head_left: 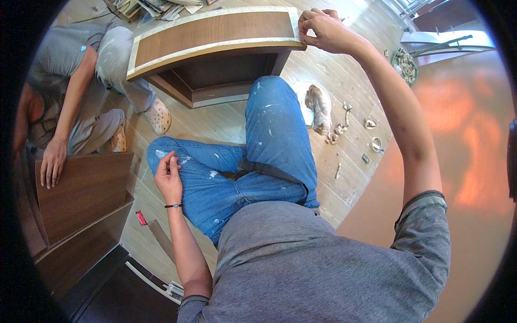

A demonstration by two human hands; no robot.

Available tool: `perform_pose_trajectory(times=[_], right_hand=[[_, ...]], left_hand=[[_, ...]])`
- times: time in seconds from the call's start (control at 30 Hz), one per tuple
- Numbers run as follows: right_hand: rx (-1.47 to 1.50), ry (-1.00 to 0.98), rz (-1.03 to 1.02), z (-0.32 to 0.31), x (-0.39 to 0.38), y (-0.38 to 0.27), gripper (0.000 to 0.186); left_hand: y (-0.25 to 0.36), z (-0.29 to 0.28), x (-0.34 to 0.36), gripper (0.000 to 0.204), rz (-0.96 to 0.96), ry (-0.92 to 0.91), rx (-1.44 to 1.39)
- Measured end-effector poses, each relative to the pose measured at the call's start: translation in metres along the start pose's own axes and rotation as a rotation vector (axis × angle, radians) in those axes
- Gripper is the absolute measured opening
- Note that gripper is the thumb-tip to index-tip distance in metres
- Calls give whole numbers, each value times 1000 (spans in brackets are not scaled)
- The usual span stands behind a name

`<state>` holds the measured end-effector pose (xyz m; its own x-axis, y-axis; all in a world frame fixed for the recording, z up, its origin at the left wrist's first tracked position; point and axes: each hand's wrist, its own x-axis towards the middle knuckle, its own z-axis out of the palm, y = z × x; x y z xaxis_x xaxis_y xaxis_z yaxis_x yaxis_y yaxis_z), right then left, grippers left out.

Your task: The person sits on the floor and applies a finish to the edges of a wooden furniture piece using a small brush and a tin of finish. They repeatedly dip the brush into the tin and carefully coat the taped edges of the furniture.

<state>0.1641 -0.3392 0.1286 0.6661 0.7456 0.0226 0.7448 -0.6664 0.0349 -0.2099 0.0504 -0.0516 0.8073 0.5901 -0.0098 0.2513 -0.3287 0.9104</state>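
Note:
My right hand (327,31) is at the right end of a wooden cabinet (215,31), its thumb and fingers pinched together at the corner. Whatever is between those fingertips is too small to make out. White tape-like strips (253,42) border the cabinet's brown upper panel. Below that panel, the cabinet's dark hollow faces me. My left hand (169,177) rests by my bent left knee, on paint-spotted jeans (277,121). Its fingers are loosely bent and a little apart, with nothing seen in them. A dark bead bracelet (173,205) circles that wrist.
Beside my right knee lie a crumpled plastic-wrapped lump (319,109), twisted scraps (340,128) and a small round tin (376,144). Another person's hand (53,162) rests on a brown board (86,191) at left. A handsaw (159,237) lies near my left forearm.

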Motion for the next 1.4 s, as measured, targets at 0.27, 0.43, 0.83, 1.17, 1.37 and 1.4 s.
perform_pose_trajectory(times=[0.27,0.43,0.83,1.17,1.37,1.4], right_hand=[[13,-85,-46,-13,4,-9,21],[26,87,-221,-15,6,-7,23],[266,-77,-124,-20,26,-10,24],[196,-91,6,-27,28,-12,27],[38,-198,-14,-39,28,-30,26],[34,-153,-37,-36,31,-32,25]], left_hand=[[6,-1,-1,22,-35,-9,20],[4,0,0,22,11,-5,21],[3,1,3,23,14,-31,4],[205,69,74,21,590,-183,78],[278,153,144,26,867,-494,293],[279,163,155,26,908,-537,315]])
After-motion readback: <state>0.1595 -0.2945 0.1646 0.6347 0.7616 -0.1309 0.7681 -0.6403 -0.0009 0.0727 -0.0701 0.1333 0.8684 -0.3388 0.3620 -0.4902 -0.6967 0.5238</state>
